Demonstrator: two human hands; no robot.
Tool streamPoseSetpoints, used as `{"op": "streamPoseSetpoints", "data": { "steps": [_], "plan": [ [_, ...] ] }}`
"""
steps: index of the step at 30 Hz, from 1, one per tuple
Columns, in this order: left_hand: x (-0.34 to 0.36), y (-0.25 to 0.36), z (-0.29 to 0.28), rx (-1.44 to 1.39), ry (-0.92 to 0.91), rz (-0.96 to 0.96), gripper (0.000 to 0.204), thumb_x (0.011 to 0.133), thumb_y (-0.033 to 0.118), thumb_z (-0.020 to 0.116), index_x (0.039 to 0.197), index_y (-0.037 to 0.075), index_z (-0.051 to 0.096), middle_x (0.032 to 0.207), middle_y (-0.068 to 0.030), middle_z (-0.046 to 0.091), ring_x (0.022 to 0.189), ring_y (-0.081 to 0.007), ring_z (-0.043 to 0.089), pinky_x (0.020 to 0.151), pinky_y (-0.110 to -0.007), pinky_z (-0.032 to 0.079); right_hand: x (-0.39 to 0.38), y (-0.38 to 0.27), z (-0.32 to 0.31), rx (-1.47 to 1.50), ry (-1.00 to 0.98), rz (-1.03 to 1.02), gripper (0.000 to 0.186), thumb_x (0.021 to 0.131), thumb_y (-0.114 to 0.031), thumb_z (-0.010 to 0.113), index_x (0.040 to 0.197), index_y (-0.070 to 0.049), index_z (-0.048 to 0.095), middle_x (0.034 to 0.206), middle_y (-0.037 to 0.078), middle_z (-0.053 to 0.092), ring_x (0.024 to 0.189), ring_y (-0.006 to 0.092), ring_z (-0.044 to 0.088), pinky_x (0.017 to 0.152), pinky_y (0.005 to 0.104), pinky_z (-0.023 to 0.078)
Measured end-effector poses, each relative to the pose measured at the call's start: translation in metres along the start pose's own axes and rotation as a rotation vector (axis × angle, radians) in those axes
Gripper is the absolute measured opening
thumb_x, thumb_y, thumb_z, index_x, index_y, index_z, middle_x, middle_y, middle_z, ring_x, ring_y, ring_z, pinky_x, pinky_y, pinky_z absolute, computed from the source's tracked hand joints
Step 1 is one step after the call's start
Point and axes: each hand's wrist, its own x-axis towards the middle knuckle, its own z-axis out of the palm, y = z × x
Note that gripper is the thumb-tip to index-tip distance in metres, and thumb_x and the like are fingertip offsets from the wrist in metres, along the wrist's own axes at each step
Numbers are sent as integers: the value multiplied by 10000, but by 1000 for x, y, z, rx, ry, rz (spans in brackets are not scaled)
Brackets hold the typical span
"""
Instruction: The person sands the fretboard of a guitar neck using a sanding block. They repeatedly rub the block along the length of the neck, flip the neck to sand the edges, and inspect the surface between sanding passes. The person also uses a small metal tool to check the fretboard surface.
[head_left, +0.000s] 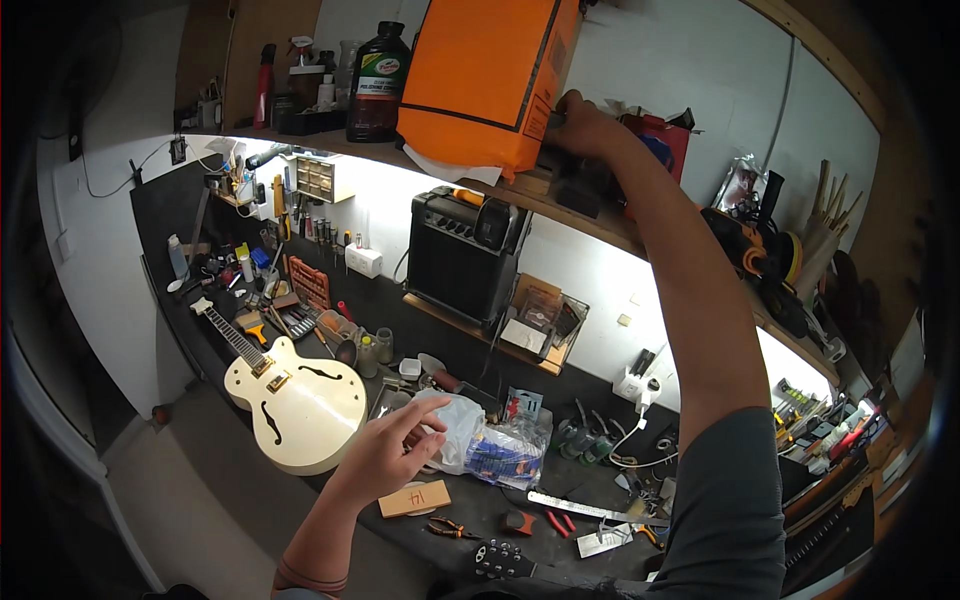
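My right hand [585,130] is raised to the upper shelf, fingers curled beside a large orange package [470,75]; what they grip is too hidden to name. Dark objects [590,195] lie below it on the shelf. My left hand [395,450] is open, fingers apart and loosely bent, in front of a translucent plastic bag [455,425] and a blue-printed packet [505,460] on the dark workbench. A tan block [415,500] is below that hand.
A cream hollow-body guitar [305,430] lies at the bench's left. A black amplifier [455,260] stands on a small wall shelf [420,305]. Dark bottles [372,115] line the upper shelf. Pliers [450,530], a steel ruler [570,505], several tools and cords clutter the bench.
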Motion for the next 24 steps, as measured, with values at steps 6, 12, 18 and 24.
{"op": "streamPoseSetpoints", "data": {
  "steps": [6, 12, 18, 24],
  "plan": [
    [-2, -13, 9, -35, -37, 18, 471, 1106, 95, 767, 1564, 65, 659, 1205, -114, 845, 973, -181, 815, 913, -348, 657, 10, 9, -16, 222, 177, 18, 1012, 885, -568, 953, 1530, 71, 505, 1547, 353, 585, 1348, 498, 729, 1081, 504, 640],
    [-2, -10, 21, -87, -111, -13, 445, 1108, 106, 769, 1542, 53, 686, 1233, -131, 845, 1034, -191, 822, 941, -356, 657, 34, 22, -9, 71, 350, 142, 874, 947, -426, 931, 1497, 78, 476, 1545, 382, 508, 1278, 523, 755, 1053, 540, 655],
    [-13, -13, 25, -103, -127, -57, 439, 1104, 101, 767, 1533, 43, 695, 1242, -127, 843, 1075, -187, 817, 975, -361, 647, 64, 25, 5, 83, 367, 197, 770, 1026, -397, 838, 1509, 80, 473, 1566, 406, 497, 1291, 547, 744, 1072, 561, 645],
    [-9, -29, 37, -129, -124, -12, 386, 1088, 70, 749, 1473, 40, 727, 1187, -116, 813, 1030, -222, 798, 956, -364, 634, 84, 58, 18, 40, 429, 160, 735, 965, -372, 873, 1469, 69, 571, 1511, 383, 644, 1371, 527, 703, 1122, 571, 610]
  ]
}}
